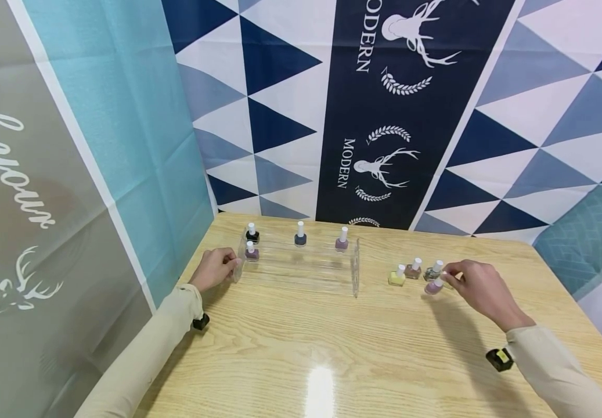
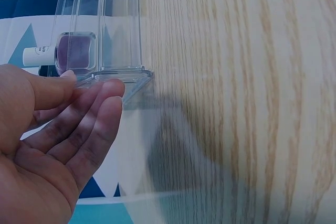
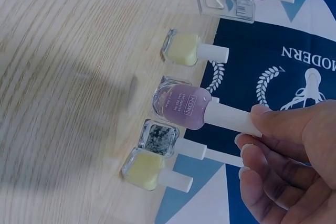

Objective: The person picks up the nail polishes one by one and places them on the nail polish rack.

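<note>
My right hand [image 1: 480, 290] pinches a bottle of purple nail polish [image 3: 185, 106] by its white cap, between thumb and fingertips. Close around that bottle are a yellow polish [image 1: 397, 277], a brownish one [image 1: 413, 270] and a dark speckled one [image 1: 432, 272]. A second yellow bottle [image 3: 143, 170] shows only in the right wrist view. At the left end of a clear tiered display rack [image 1: 301, 283], my left hand [image 1: 215, 269] holds the end panel with thumb and fingertips. On the rack stand black [image 1: 252, 235], dark blue [image 1: 301, 238], mauve [image 1: 341, 242] and purple [image 1: 251, 253] polishes.
The wooden table [image 1: 280, 348] meets a patterned cloth backdrop [image 1: 280, 116] behind the rack. Another cloth [image 1: 139, 145] hangs along the left side, close to my left arm. The rack's right end panel [image 1: 355, 268] stands left of the loose bottles.
</note>
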Tool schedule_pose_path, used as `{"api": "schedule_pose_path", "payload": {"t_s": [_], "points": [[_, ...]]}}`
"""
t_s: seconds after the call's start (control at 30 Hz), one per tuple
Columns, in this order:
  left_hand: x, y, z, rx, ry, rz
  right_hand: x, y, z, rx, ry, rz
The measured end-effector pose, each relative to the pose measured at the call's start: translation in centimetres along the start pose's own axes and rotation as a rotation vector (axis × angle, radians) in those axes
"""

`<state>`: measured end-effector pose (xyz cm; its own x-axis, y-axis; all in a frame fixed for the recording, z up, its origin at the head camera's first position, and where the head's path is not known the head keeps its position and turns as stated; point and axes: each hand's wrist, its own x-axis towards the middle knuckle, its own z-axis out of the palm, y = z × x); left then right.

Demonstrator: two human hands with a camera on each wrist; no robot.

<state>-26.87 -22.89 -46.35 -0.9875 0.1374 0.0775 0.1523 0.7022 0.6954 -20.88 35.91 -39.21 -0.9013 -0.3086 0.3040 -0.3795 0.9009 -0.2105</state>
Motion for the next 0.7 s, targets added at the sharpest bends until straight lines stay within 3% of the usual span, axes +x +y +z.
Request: {"api": "schedule_pose_path", "payload": {"t_s": [0.37, 0.7], "points": [[0.1, -0.1, 0.0, 0.001, 0.001, 0.009, 0.3, -0.9, -0.3, -0.002, 0.003, -0.011], [0.1, 0.1, 0.1, -0.010, -0.012, -0.051, 0.5, -1.2, -0.2, -0.006, 0.016, -0.041]]}}
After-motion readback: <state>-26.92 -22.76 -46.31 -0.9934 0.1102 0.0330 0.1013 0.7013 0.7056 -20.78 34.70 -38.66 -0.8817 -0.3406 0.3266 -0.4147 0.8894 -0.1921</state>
